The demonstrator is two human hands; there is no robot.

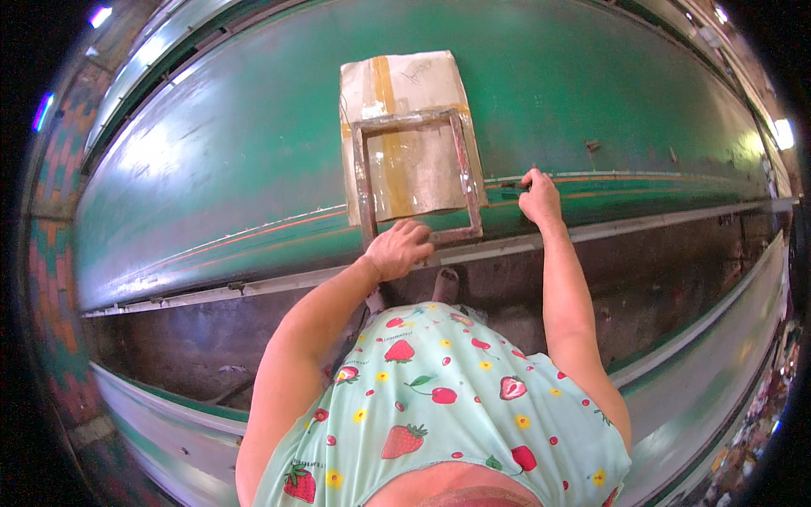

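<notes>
A rectangular frame (pixel 364 173), brownish and worn with dark edges, lies over a flat cardboard piece (pixel 401 80) patched with yellowish tape. Both rest on a long green surface (pixel 270 101). My left hand (pixel 401 249) has its fingers bent over the frame's near bar, close to the table's front edge. To the right of the frame, my right hand (pixel 541 198) is closed in a pinch just above the green surface. A small dark thing shows beside its fingertips, too indistinct to name.
Orange and white lines run lengthwise along the green surface. A pale metal rail (pixel 279 281) edges its near side. Small dark scraps (pixel 593 146) lie at the right. Behind me runs another long pale surface (pixel 701 372), and my feet stand in the gap between.
</notes>
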